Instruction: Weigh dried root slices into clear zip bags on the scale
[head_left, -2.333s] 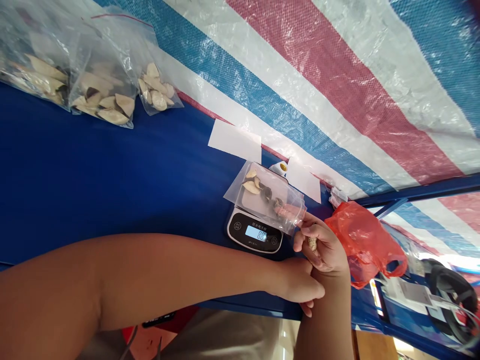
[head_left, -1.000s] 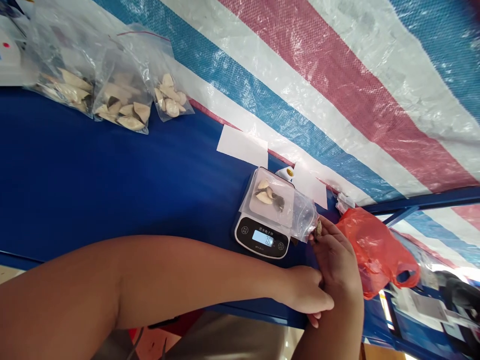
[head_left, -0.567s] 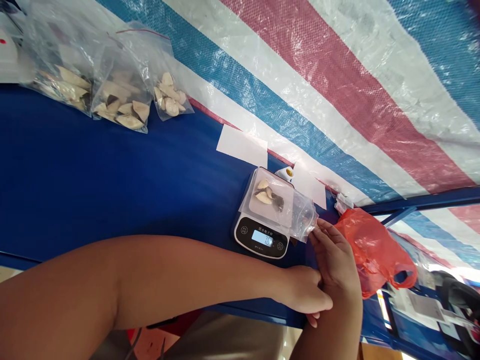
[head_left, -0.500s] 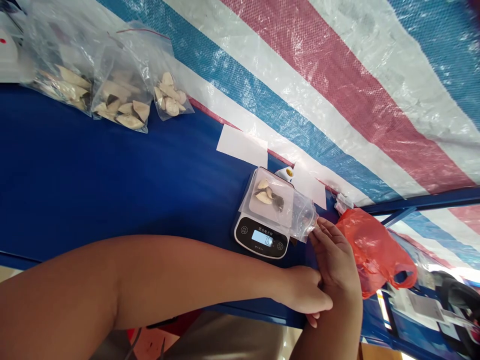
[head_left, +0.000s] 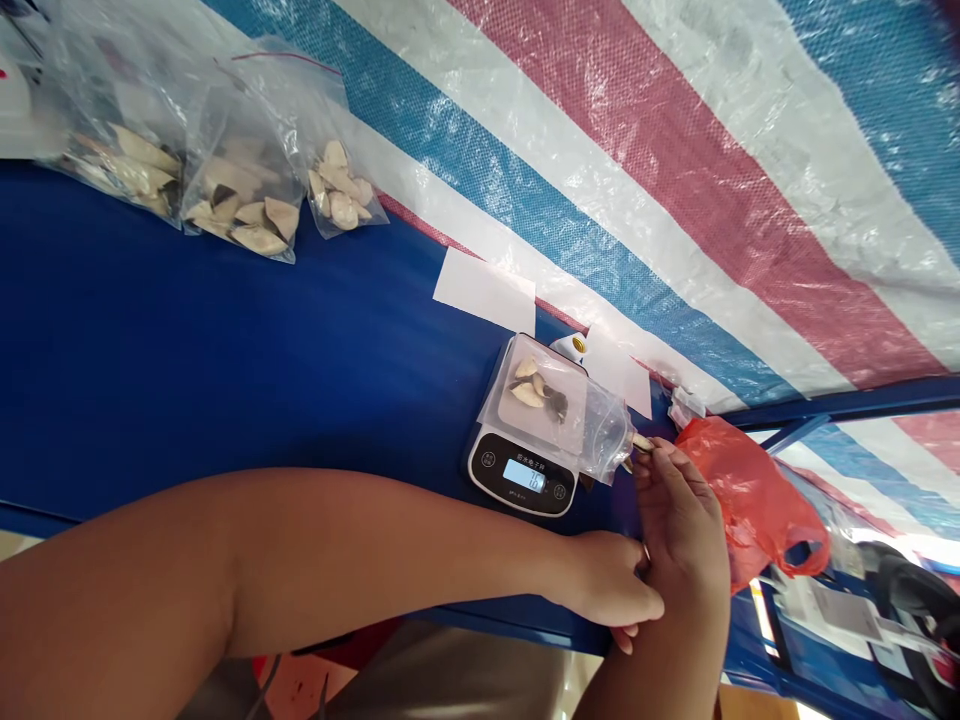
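Right hand (head_left: 679, 505) grip pinches a small, pale, dry-looking sliver (head_left: 643, 442) at the mouth of a clear plastic zip bag (head_left: 606, 428) lying on the white-and-black digital scale (head_left: 525, 475); probably light, stiff, maybe brittle, so best held by its outer end. Left hand (head_left: 609, 578) curls against the right forearm (head_left: 664, 630) (can't tell what's inside), and a crumpled red plastic bag (head_left: 750, 495) crowds the right hand's far side.
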